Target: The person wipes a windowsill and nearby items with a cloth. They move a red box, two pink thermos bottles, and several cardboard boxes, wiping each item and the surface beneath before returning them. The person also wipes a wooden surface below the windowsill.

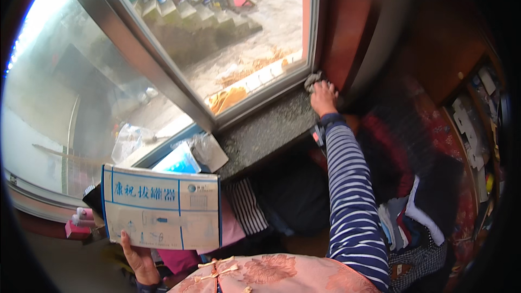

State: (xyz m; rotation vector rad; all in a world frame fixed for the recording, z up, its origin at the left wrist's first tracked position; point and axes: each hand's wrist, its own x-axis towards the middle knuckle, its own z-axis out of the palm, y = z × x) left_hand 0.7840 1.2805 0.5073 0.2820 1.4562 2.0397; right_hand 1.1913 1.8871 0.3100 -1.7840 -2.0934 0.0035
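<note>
My left hand (138,258) holds a white cardboard box (199,221) by its lower left edge, the thumb lying on the printed face. The box has blue borders, blue writing and small line drawings. At the far right corner of the windowsill, my right hand (324,97) grips a crumpled grey cloth (312,79) against the foot of the window frame. My right arm stretches out over the edge of the dark speckled stone sill (266,130). Part of the cloth is hidden under my fingers.
On the sill's left part stand a blue-and-white packet (179,160) and an open carton with clear plastic (209,150). The sliding window's upright frame (163,69) rises beside them. Folded clothes (407,215) lie at right, near a shelf of goods (468,130). Pink items (79,224) sit at left.
</note>
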